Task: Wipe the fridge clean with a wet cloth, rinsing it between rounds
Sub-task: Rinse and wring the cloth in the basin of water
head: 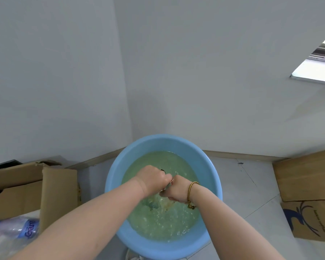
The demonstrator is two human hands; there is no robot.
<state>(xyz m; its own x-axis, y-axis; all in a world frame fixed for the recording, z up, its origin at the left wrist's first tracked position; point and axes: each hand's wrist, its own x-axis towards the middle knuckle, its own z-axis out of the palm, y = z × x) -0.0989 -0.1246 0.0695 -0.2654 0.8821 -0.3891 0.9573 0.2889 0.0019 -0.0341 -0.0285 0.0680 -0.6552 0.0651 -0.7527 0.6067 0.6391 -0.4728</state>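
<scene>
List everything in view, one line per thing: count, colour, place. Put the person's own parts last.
basin: one, light blue, on the floor at centre, holding cloudy greenish water
cloth: one, pale, partly under the water below the hands
open cardboard box: one, brown, left of the basin
plastic bottle: one, clear with a blue label, bottom left
flat cardboard pieces: two, brown, right of the basin, the nearer one printed in dark blue
window: one, bright, upper right
bracelet: one, gold-brown, on the right wrist
left hand: one, fist closed over the basin
right hand: one, closed on the cloth
</scene>
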